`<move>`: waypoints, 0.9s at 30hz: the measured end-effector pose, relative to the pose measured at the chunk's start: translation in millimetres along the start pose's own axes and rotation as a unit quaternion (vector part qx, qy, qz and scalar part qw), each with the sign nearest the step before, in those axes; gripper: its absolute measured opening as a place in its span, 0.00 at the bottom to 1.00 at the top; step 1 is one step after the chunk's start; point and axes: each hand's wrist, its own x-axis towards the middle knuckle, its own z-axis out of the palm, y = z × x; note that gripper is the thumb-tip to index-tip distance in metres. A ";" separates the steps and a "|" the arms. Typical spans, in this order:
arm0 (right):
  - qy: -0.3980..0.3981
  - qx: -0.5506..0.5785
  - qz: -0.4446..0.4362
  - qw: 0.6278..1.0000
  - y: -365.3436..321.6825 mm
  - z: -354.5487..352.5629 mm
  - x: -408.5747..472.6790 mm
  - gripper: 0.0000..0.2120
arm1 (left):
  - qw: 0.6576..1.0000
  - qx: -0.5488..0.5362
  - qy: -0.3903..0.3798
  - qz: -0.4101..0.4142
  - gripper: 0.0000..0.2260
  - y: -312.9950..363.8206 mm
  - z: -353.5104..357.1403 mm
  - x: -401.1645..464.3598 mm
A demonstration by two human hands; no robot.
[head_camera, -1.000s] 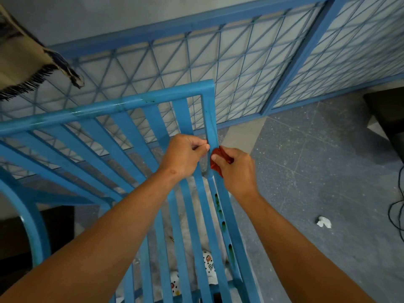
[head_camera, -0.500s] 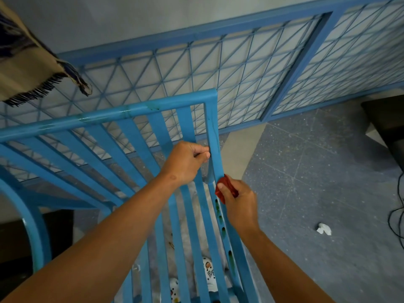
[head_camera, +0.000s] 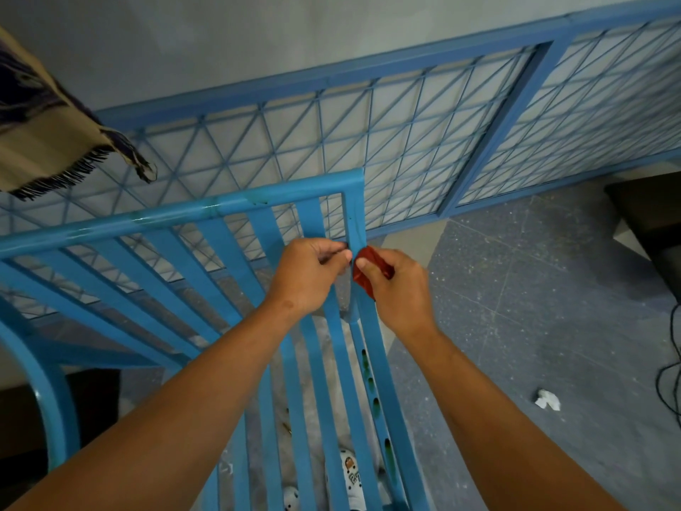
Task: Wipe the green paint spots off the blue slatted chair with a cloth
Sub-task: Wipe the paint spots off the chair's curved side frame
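The blue slatted chair fills the lower left, its back rail running across the middle. My right hand pinches a small red cloth against the chair's right upright post. My left hand grips a slat just left of that post, fingers curled round it. Several dark green paint spots run down the inner side of the post below my hands. A faint green smear marks the top rail.
A blue wire-grid fence stands behind the chair against a grey wall. A fringed beige blanket hangs at the upper left. A crumpled white scrap lies on the speckled floor. Black cables trail at the right edge.
My right hand slid down the post with the red cloth, then came back up beside my left hand. My left hand kept its grip on the slat.
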 end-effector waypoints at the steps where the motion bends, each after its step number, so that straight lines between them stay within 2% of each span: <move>1: 0.003 0.000 0.003 1.000 0.5 -0.6 -2.5 0.07 | 1.000 -0.002 0.011 0.003 0.05 1.8 0.5 2.5; 5: -0.012 0.050 0.036 0.998 11.0 1.5 -24.4 0.08 | 1.000 0.005 0.017 0.012 0.04 4.7 0.9 7.1; 9: -0.040 0.030 0.061 0.997 22.0 -4.9 -46.9 0.12 | 1.000 -0.007 0.005 0.007 0.04 7.1 0.3 8.3; 13: -0.077 -0.048 0.059 0.994 20.4 -14.8 -42.9 0.04 | 1.000 -0.001 0.003 0.007 0.05 4.7 -0.3 7.9; 15: -0.082 -0.068 0.046 0.993 14.8 -16.7 -33.4 0.03 | 1.000 -0.007 0.004 0.004 0.08 3.1 -0.5 9.1; 22: 0.003 -0.048 -0.039 0.998 -32.1 -11.4 19.4 0.06 | 0.998 -0.043 -0.033 -0.012 0.09 4.8 -7.5 9.9; 24: 0.023 -0.040 -0.045 0.998 -29.7 -7.3 20.3 0.07 | 0.998 -0.055 -0.042 -0.013 0.11 3.3 -7.6 7.9; 27: 0.044 -0.017 -0.032 0.998 -15.9 2.8 9.0 0.09 | 0.997 -0.069 -0.032 -0.015 0.09 3.0 -5.7 5.5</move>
